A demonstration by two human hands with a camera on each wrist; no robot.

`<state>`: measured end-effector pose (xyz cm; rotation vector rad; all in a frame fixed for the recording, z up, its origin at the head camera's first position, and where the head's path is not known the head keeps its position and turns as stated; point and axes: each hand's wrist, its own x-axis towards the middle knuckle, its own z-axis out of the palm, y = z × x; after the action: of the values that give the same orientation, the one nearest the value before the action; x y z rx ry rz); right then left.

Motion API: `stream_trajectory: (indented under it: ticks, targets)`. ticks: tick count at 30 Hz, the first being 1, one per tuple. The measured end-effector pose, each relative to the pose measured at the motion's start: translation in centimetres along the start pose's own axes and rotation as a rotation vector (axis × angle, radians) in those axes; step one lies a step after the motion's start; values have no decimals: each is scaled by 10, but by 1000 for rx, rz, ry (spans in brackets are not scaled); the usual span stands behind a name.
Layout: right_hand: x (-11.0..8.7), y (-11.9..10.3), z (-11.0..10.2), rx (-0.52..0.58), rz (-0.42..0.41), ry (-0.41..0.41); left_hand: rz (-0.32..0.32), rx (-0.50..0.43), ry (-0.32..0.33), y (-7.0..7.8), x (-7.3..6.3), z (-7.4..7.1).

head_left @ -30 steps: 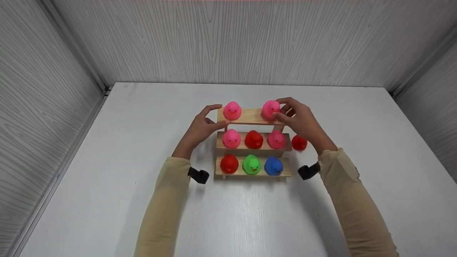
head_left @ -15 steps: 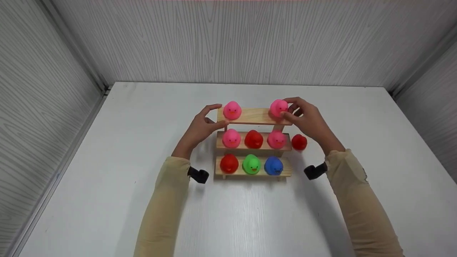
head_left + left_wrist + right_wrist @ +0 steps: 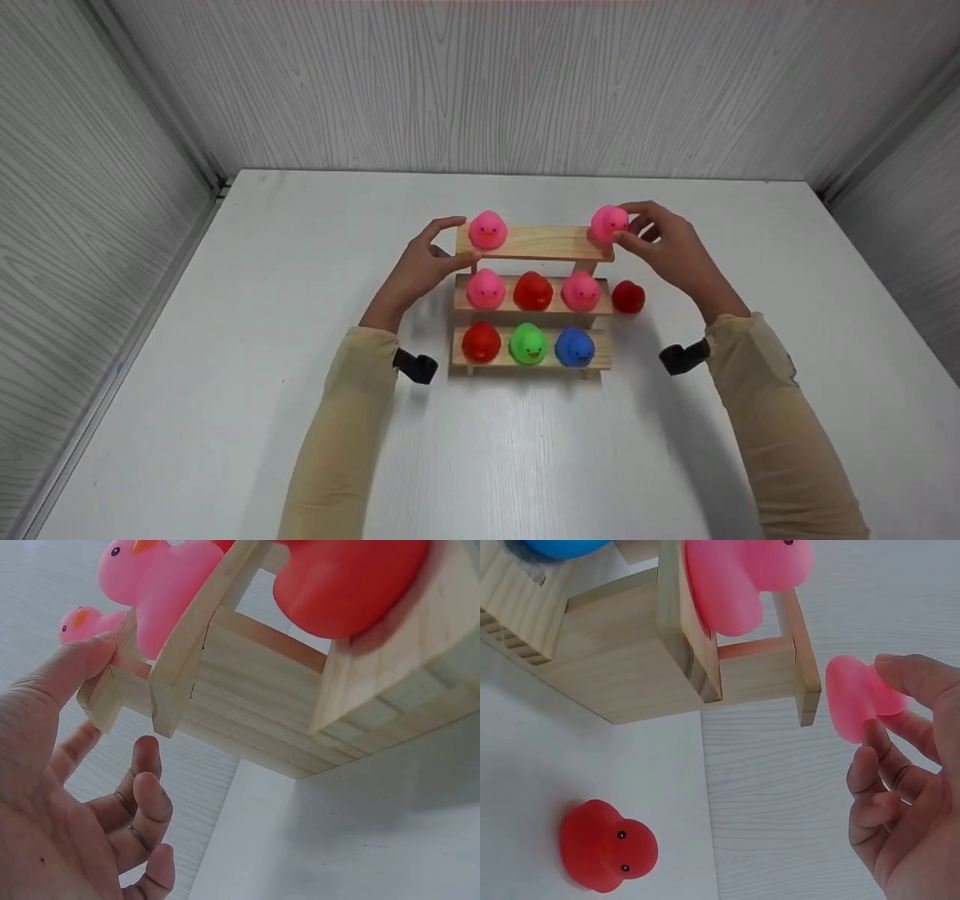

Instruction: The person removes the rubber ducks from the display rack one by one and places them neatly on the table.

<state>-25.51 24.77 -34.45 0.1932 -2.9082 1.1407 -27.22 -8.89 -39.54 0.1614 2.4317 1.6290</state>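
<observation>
One pink duck (image 3: 610,223) is pinched between the thumb and the fingers of the right hand (image 3: 671,244), at the right end of the top board (image 3: 551,241) of a wooden rack (image 3: 622,652). In the right wrist view a narrow gap shows between its base and this board, so I judge that it is held in the air, partly past the corner. The left hand (image 3: 427,262) grips the left end of the same board, thumb at the front edge and forefinger at the back edge. Just beside it sits another pink duck (image 3: 488,231).

The main danger, in my opinion, is at the right end. If the fingers release while the base is partly outside the board, the duck could tip over the end and fall toward the red duck (image 3: 628,297), which is on the desk (image 3: 487,450) just beside the rack. Also, if the left hand pulls unevenly, the rack could tilt; then the green duck (image 3: 529,345) and the blue duck (image 3: 575,348) might slide over the front edge of the lowest board (image 3: 603,352).
</observation>
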Motion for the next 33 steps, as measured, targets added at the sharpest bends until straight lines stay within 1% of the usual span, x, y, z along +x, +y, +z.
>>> stream_trajectory:
  ticks: [7,23,29,33]
  targets:
    - [-3,6,-9,-8,7,27,11,-4,-8,2,0,0]
    - [-9,24,-19,-45,39,20,-16,16,-2,1,0,1]
    - [-12,32,-24,-56,36,16,3,13,-1,0,1,1]
    - [-13,38,-27,-66,28,13,4,14,7,0,1,1]
